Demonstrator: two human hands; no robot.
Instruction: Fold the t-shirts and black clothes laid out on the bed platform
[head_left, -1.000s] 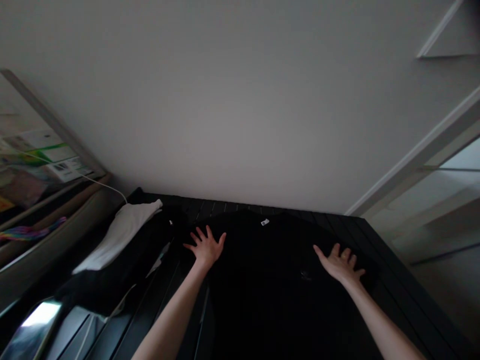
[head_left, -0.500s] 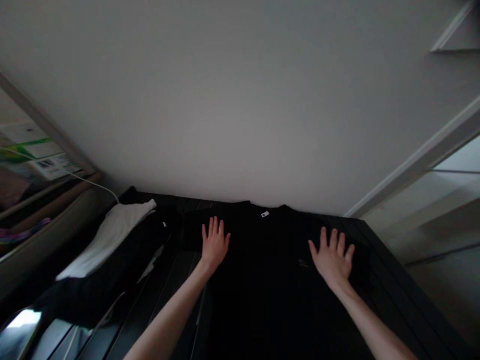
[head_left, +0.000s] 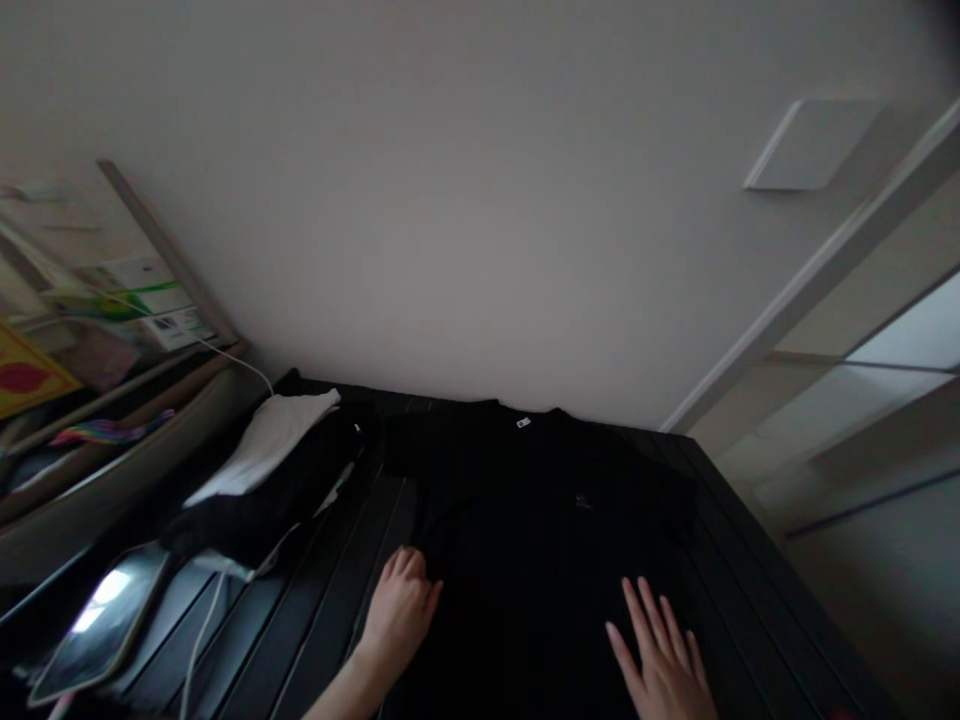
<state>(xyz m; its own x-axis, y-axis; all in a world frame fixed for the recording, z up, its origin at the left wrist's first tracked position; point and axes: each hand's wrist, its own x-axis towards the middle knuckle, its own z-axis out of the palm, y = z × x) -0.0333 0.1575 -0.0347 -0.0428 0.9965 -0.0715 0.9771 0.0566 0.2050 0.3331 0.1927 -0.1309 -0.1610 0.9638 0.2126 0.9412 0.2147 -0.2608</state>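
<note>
Packaging point(head_left: 176, 327) in white and green shows at the far left, its print too blurred to read. Lower down, a glossy dark device point(head_left: 101, 630) lies on the black slatted tabletop point(head_left: 300, 610), near a pile of clothes point(head_left: 262, 450) with white cloth uppermost. Next comes the left hand point(head_left: 401, 605), fingers curled at the left edge of a black T-shirt point(head_left: 517, 560); whether they pinch cloth cannot be told. The T-shirt lies spread on the tabletop, collar pointing at the wall point(head_left: 480, 220), its long axis running from there toward the person, 2 sleeves out sideways. Inside the collar sits 1 small white label point(head_left: 523, 423), its dark marks illegible. Right of that, on the chest, is 1 small pale print point(head_left: 583, 501), also unreadable. Farther right, the right hand point(head_left: 664, 655) is palm down by the shirt's right edge, holding nothing, fingers extended toward the wall.
</note>
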